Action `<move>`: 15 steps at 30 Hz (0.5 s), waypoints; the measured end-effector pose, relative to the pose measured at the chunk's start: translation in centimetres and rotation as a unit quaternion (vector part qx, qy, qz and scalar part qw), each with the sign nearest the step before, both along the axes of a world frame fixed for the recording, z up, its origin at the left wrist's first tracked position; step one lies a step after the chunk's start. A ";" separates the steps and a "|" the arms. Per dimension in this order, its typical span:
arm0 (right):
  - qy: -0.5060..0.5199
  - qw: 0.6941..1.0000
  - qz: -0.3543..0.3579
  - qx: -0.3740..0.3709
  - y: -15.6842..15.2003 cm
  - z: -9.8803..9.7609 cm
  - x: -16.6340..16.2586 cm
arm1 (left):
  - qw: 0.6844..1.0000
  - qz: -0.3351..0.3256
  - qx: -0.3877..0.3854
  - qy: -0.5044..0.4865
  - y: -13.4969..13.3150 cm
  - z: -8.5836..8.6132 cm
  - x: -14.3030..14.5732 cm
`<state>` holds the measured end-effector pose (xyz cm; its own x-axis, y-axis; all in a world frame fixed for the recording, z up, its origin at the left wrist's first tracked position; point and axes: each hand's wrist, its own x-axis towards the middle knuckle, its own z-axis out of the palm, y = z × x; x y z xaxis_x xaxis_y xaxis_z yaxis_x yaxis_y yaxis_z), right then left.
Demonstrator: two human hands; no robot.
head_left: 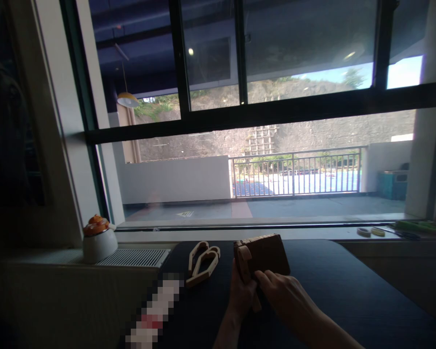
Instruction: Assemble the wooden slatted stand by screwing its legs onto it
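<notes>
A brown wooden box-like model [263, 254] with a rounded wooden piece on its left face stands on a dark table [349, 286] before a large window. My left hand [241, 293] is closed around its lower left side. My right hand [285, 295] rests against its front lower edge, fingers curled onto it. Two flat looped wooden pieces [202, 261] lie on the table just left of the model, apart from both hands.
A white pot with an orange lid [98, 238] stands on the radiator grille [138, 257] at the left. On the sill at the right lie tape rolls [365, 231] and green items [419, 226]. A blurred-out patch covers something at the table's left front.
</notes>
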<state>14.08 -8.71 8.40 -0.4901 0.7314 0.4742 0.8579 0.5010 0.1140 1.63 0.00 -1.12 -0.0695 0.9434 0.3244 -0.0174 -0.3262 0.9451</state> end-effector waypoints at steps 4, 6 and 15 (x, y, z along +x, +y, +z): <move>-0.001 0.999 -0.027 0.029 0.5 -0.4 -0.2 | 1.000 -0.009 0.004 0.004 0.1 -0.2 0.0; 0.008 0.998 -0.056 0.031 0.6 -0.3 -0.2 | 1.000 -0.020 0.004 0.005 0.1 -0.2 -0.1; 0.099 0.994 -0.018 -0.041 -0.3 1.1 0.0 | 1.000 -0.022 0.016 -0.006 -0.2 0.3 0.0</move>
<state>14.06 -9.01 9.52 -0.3658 0.7869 0.4969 0.8772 0.4700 -0.0985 1.61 -0.21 -0.84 -0.0316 0.9349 0.3534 -0.0429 -0.3546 0.9340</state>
